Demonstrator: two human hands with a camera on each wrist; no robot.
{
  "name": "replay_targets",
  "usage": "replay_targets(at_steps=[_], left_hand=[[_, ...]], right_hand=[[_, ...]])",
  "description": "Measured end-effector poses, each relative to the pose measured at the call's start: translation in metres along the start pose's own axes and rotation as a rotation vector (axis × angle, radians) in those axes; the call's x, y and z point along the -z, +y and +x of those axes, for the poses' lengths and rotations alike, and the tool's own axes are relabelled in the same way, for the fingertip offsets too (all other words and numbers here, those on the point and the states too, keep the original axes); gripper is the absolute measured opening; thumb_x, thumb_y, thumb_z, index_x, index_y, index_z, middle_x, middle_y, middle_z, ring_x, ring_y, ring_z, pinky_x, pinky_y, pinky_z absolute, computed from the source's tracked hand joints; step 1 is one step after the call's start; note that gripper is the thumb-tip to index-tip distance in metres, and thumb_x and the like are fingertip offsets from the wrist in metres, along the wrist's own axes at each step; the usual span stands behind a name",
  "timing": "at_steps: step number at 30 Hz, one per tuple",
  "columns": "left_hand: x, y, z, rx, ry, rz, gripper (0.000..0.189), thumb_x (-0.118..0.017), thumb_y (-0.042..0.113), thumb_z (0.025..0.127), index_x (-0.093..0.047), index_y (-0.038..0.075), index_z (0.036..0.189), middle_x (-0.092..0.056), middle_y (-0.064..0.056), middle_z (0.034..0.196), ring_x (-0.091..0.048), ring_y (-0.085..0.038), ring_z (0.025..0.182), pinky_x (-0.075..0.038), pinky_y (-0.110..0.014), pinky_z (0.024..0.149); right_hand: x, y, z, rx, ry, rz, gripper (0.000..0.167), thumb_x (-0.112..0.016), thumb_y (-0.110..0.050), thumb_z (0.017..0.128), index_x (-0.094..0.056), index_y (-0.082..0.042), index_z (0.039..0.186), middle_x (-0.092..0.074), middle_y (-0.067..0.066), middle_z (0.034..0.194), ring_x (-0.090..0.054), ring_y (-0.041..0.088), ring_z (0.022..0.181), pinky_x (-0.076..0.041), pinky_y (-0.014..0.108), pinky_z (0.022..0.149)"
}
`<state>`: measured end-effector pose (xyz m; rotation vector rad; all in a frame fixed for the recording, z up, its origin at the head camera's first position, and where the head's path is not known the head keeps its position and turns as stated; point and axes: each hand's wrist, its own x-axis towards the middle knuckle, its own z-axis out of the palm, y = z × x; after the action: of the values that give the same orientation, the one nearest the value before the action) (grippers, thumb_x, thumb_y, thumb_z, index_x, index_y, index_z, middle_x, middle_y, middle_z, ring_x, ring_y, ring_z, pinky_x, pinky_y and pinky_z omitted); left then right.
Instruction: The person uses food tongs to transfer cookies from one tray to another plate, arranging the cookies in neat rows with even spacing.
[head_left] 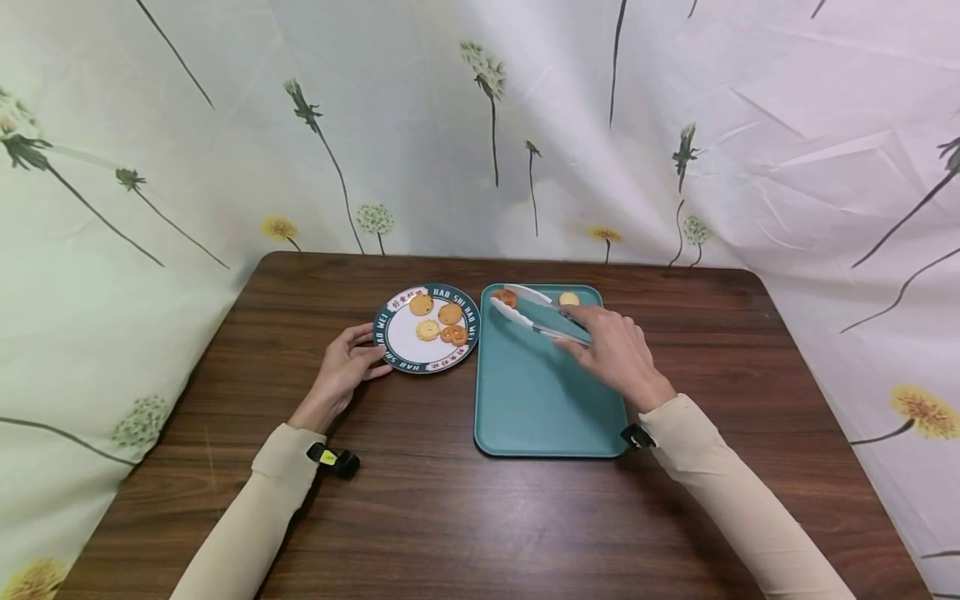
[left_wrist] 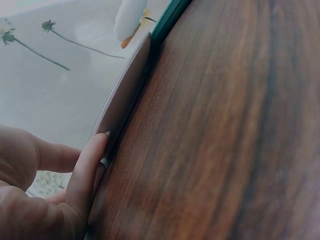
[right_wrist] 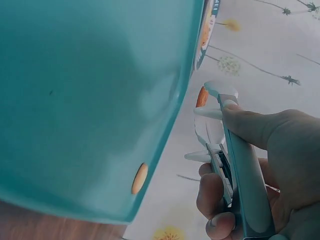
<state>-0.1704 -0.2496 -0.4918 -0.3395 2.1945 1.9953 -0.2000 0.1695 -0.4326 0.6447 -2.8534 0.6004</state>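
My right hand (head_left: 618, 354) grips a pair of tongs (head_left: 551, 331) with white tips, over the far part of the teal tray (head_left: 551, 408). A brown pretzel (head_left: 508, 297) sits between the tips; in the right wrist view it shows as an orange-brown edge, raised above the tray. One pale round cookie (head_left: 568, 298) lies at the tray's far right. At the left, my left hand (head_left: 347, 365) holds the rim of a white plate (head_left: 405, 333) with a green patterned border. On the plate are two round cookies (head_left: 450, 313), a flower-shaped cookie (head_left: 427, 331) and another pretzel (head_left: 453, 335).
Plate and tray stand side by side, nearly touching, on a dark wooden table (head_left: 420, 517). A floral cloth (head_left: 420, 150) hangs behind the table and along its sides. Each wrist wears a black strap.
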Motion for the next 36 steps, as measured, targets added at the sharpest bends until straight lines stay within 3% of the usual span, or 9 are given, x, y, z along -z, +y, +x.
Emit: replay_targets(at_steps=[14,22,28,36], left_hand=[[0.000,0.002,0.000,0.001,0.001,-0.001,0.061,-0.052,0.004,0.107,-0.026,0.002,0.162,-0.032,-0.024,0.158,-0.064,-0.004,0.104,-0.065,-0.022,0.092],[0.000,0.001,0.000,0.004,0.003,0.001,0.061,-0.053,0.004,0.107,-0.026,0.002,0.162,-0.032,-0.024,0.159,-0.064,-0.003,0.103,-0.065,-0.022,0.091],[0.001,0.002,0.001,0.003,0.003,-0.004,0.061,-0.053,0.004,0.107,-0.026,0.002,0.162,-0.032,-0.023,0.159,-0.064,-0.003,0.102,-0.065,-0.022,0.091],[-0.001,0.001,0.003,0.004,0.008,-0.014,0.059,-0.053,0.002,0.107,-0.028,0.002,0.161,-0.036,-0.023,0.155,-0.065,-0.004,0.102,-0.066,-0.022,0.089]], right_hand=[[-0.007,-0.021,0.000,0.077,0.006,0.020,0.051,-0.079,-0.040,0.093,-0.067,-0.024,0.140,-0.075,0.005,0.123,-0.045,0.015,0.051,-0.032,0.027,0.035],[-0.010,-0.035,-0.001,0.115,-0.005,0.019,0.051,-0.078,-0.040,0.094,-0.067,-0.021,0.141,-0.074,0.004,0.132,-0.067,0.020,0.079,-0.043,0.025,0.043],[-0.016,-0.047,-0.002,0.139,-0.032,0.005,0.050,-0.077,-0.040,0.095,-0.067,-0.020,0.140,-0.075,0.006,0.123,-0.056,0.014,0.061,-0.036,0.022,0.039],[-0.027,-0.060,-0.003,0.185,-0.054,0.002,0.050,-0.077,-0.041,0.095,-0.067,-0.022,0.140,-0.076,0.004,0.121,-0.054,0.010,0.060,-0.036,0.021,0.040]])
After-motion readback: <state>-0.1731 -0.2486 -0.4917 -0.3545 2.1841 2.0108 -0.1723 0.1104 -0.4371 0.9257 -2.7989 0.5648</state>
